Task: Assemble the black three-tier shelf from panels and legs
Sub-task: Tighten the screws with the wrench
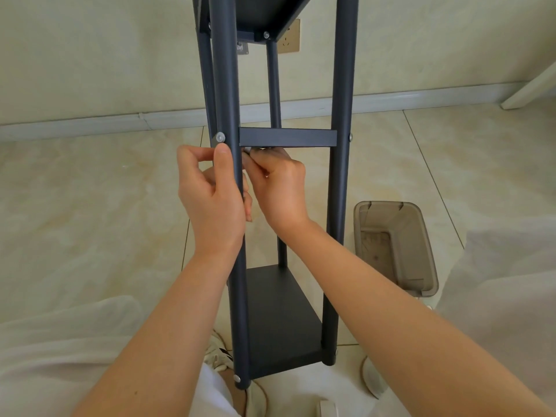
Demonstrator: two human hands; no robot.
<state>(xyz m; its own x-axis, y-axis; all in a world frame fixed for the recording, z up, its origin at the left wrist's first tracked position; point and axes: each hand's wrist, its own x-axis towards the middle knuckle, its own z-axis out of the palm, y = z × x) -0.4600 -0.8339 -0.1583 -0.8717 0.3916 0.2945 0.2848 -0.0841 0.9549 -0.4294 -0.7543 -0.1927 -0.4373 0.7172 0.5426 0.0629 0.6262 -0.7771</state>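
The black three-tier shelf stands upright on the tiled floor in front of me. Its near left leg (231, 85) runs up the middle of the view, with the near right leg (341, 145) beside it. The middle panel (287, 137) sits edge-on between them, and the bottom panel (279, 320) lies below. A silver screw head (220, 136) shows on the left leg at middle-panel height. My left hand (210, 197) grips the near left leg just under that screw, thumb on the leg's front. My right hand (275, 182) pinches a small silver piece under the middle panel's left end.
A translucent grey plastic bin (394, 245) lies on the floor right of the shelf. A wall with a baseboard and a socket (288, 36) stands behind. My legs in light clothing and my shoes (218, 353) lie at the shelf's foot.
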